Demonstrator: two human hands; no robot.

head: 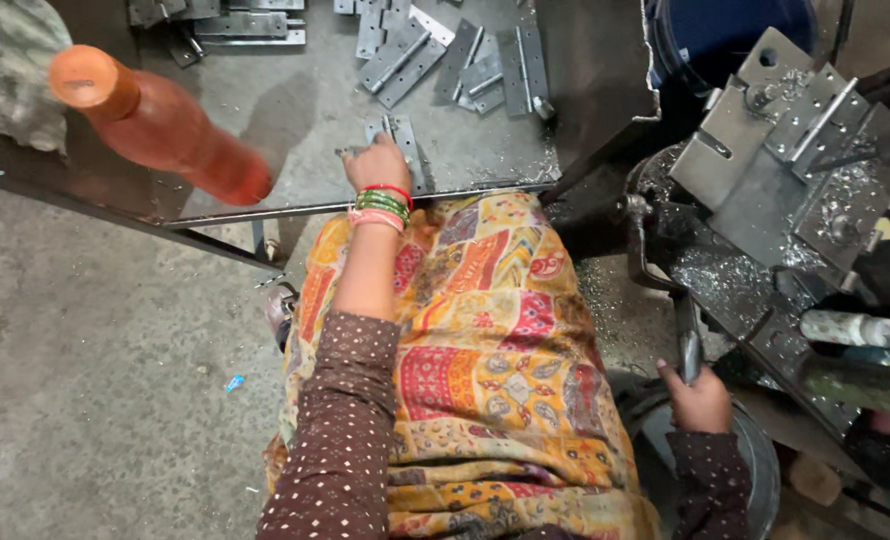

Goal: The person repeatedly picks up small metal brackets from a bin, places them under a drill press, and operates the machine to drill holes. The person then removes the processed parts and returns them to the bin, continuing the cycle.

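My left hand (377, 163), with red and green bangles at the wrist, rests on a grey metal hinge (402, 140) near the front edge of the metal table (295, 110). Its fingers curl over the hinge. More hinges (465, 60) lie in a loose pile farther back on the table. My right hand (698, 400) grips a dark metal lever handle (689, 345) beside the machine at the right. On the machine, a grey hinge (815, 115) sits clamped in a metal fixture (765, 170) strewn with shavings.
An orange plastic bottle (155, 125) stands at the table's left. A blue drum (725, 35) is behind the machine. A round metal container (755, 460) sits under my right hand. My patterned clothing (495, 350) covers my lap. Concrete floor (95, 350) lies to the left.
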